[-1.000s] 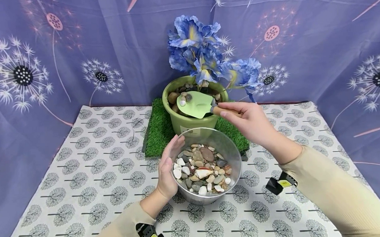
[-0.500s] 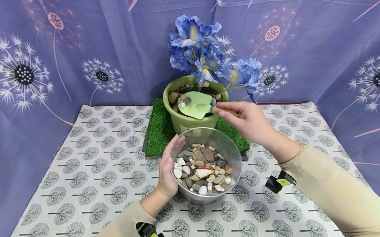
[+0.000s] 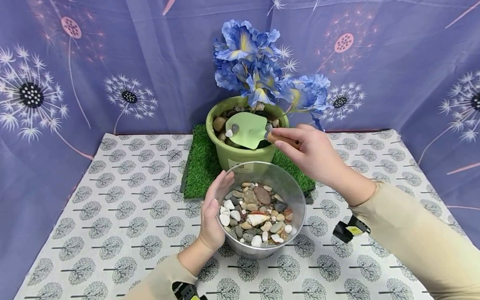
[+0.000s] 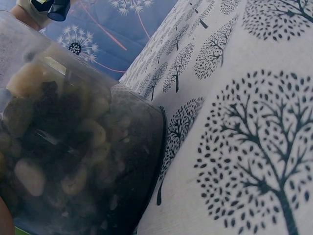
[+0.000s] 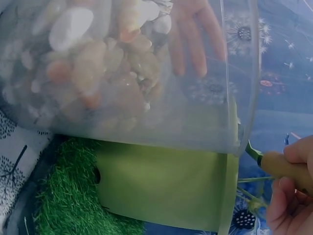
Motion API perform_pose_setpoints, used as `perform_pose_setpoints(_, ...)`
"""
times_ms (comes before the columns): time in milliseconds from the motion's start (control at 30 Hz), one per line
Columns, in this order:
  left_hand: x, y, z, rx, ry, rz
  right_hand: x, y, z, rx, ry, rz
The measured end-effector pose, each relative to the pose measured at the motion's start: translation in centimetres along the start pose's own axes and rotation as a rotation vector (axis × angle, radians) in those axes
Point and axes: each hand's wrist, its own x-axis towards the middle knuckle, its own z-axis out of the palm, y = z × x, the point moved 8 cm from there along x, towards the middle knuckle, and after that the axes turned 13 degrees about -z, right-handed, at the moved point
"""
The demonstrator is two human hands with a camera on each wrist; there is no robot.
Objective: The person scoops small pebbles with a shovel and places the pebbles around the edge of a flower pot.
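My right hand (image 3: 317, 151) grips the wooden handle of a small trowel (image 3: 246, 130) with a light green blade. The blade is tilted over the green flower pot (image 3: 244, 155), with a grey and a white pebble near its tip. My left hand (image 3: 212, 217) rests against the left side of a clear plastic bucket (image 3: 263, 244) holding mixed pebbles (image 3: 251, 207) and white stones. In the right wrist view, the left fingers (image 5: 193, 44) lie straight against the bucket wall. The pot holds larger stones and blue artificial flowers (image 3: 246, 66).
The pot stands on a green turf mat (image 3: 198, 169) behind the bucket. A white cloth (image 3: 143, 224) with a tree print covers the table. A purple dandelion-print curtain (image 3: 161, 60) hangs behind it.
The trowel blade has tilted and risen slightly, the right hand shifting a little up. Some small pebbles have left the blade's tip. The left hand and bucket stay put.
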Motion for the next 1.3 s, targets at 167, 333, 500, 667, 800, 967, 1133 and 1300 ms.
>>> perform_pose_setpoints(167,0.0,-0.1,0.0,0.000,0.001,-0.006,0.2,-1.0,-0.2,-0.082,0.051,-0.082)
perform_pose_setpoints(333,0.0,0.0,0.0,-0.014,0.000,0.004,0.2,-1.8,-0.4,-0.121,0.097,-0.157)
perform_pose_setpoints(500,0.0,0.1,0.1,-0.020,-0.004,0.026,0.1,-2.6,-1.1,-0.129,0.143,-0.245)
perform_pose_setpoints(667,0.0,0.1,0.0,-0.020,-0.002,0.030,-0.4,-2.9,-1.9,-0.090,0.166,-0.295)
perform_pose_setpoints(800,0.0,0.1,0.0,-0.019,0.000,0.024,-0.9,-3.2,-2.7,-0.042,0.154,-0.296)
perform_pose_setpoints(967,0.1,0.1,0.0,-0.013,-0.001,0.019,-1.8,-3.7,-3.5,0.021,0.131,-0.306)
perform_pose_setpoints(1133,0.1,0.0,0.0,-0.020,-0.008,0.007,-2.8,-4.4,-3.9,0.087,0.075,-0.352)
perform_pose_setpoints(1300,0.0,-0.1,0.1,-0.024,-0.010,-0.002,-3.6,-5.0,-4.2,0.125,0.050,-0.383)
